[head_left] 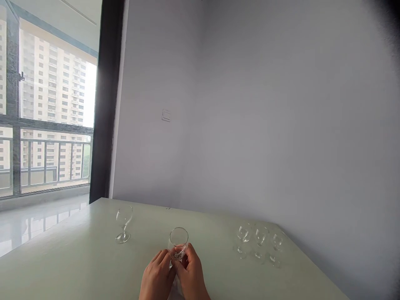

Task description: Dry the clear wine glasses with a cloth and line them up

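A clear stemmed glass (178, 238) stands upright between my two hands near the front of the table, its round rim facing up. My left hand (158, 273) is closed around its lower left side. From the right, my right hand (191, 273) wraps its fingers about the lower bowl. The stem and foot are mostly hidden by my fingers, so whether the foot touches the tabletop cannot be made out.
On the pale green table (93, 266), another stemmed glass (124, 221) stands to the left. Several objects line the right: a glass (243, 234), a second glass (261, 236) and a smaller glass (277, 241). A grey wall (265, 125) rises behind; a window (53, 104) is at left.
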The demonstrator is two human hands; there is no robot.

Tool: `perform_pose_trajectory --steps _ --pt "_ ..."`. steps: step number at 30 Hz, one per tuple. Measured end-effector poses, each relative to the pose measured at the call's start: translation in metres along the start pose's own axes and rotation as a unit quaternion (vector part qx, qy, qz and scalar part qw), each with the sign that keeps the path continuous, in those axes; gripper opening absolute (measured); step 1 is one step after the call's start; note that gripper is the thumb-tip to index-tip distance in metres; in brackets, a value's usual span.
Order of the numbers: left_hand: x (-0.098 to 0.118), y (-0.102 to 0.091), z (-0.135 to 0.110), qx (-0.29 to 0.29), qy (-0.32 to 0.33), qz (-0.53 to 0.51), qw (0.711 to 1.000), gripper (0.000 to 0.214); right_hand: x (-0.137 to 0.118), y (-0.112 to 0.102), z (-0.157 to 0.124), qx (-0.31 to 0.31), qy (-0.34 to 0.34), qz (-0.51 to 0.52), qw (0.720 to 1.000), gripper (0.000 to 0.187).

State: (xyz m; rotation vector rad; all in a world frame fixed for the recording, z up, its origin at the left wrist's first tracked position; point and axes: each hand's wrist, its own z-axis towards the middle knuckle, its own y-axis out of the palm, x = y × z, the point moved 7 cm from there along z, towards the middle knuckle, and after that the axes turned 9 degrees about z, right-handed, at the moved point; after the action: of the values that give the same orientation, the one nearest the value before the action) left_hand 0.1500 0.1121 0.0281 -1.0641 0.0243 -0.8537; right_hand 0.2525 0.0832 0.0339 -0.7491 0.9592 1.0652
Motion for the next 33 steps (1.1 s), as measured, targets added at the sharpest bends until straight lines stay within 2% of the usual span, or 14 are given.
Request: perform_pose_trajectory --steps 3,6,9,13,16,19,24,33 --pt "0.002 0.004 0.000 -0.023 -0.032 0.009 0.999 0.037 0.006 -0.018 0.009 0.047 -0.002 -0.002 0.999 0.016" --pt "0.007 0.017 -0.002 -0.131 -0.054 0.046 0.989 0.032 0.010 -0.053 0.022 0.122 -0.013 -0.054 0.991 0.024" --pt "0.016 0.029 -0.007 -0.230 -0.020 0.065 0.971 0.021 0.022 -0.096 0.033 0.180 0.004 -0.096 0.979 0.022" --pt "0.019 0.035 -0.008 -0.261 0.001 0.064 0.963 0.023 0.050 -0.148 0.036 0.248 0.053 -0.140 0.957 0.021" --pt "0.017 0.039 -0.007 -0.271 0.005 0.066 0.960 0.025 0.069 -0.172 0.034 0.281 0.076 -0.156 0.944 0.023" --pt "0.016 0.043 -0.007 -0.280 0.007 0.069 0.958 0.027 0.083 -0.186 0.032 0.303 0.091 -0.158 0.935 0.023" --pt "0.015 0.044 -0.008 -0.279 0.009 0.069 0.958 0.028 0.102 -0.196 0.032 0.319 0.096 -0.116 0.936 0.022" --pt "0.015 0.046 -0.008 -0.267 0.003 0.082 0.960 0.027 0.114 -0.192 0.038 0.294 0.095 -0.033 0.951 0.034"
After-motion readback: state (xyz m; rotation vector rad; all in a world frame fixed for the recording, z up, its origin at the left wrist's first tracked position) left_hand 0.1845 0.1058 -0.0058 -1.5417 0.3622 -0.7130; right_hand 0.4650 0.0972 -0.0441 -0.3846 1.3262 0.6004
